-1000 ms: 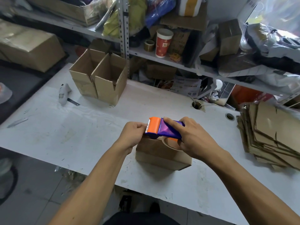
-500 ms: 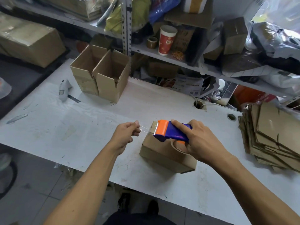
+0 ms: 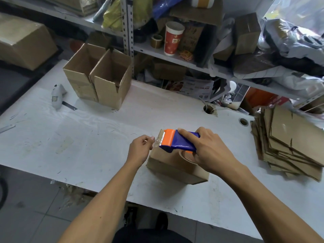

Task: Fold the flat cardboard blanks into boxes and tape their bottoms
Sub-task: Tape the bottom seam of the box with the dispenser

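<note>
Nearest, both forearms reach over the table's (image 3: pixel 91 155) front edge, beyond which the tiled floor shows. Upon the table, close to that edge, lies a folded box (image 3: pixel 175 170) with its bottom up. The right hand (image 3: pixel 208 151) has its grip curled round a blue and orange tape dispenser (image 3: pixel 177 142) held over the box, forefinger laid along its top. The left hand (image 3: pixel 140 149) pinches the clear tape end (image 3: pixel 156 142) just beside the dispenser's orange nose, finger and thumb closed on it, over the box's left rim. Left of the hands the table lies bare and scuffed, with a wide stretch of open surface; a small metal strip (image 3: pixel 7 128) rests at its far left edge. At the right edge a fanned stack of flat cardboard blanks (image 3: pixel 287 146) takes up that side, well apart from the box. Farther back are two round holes (image 3: pixel 208 109) in the table top. At the far left stand two open boxes (image 3: pixel 100 79), touching one another, with a pale cutter-like tool (image 3: pixel 58 97) just beside them. Behind all, crowded shelves (image 3: pixel 175 55) close off the back, bearing a red paper cup (image 3: pixel 173 38) and a tape roll (image 3: pixel 156 41).
</note>
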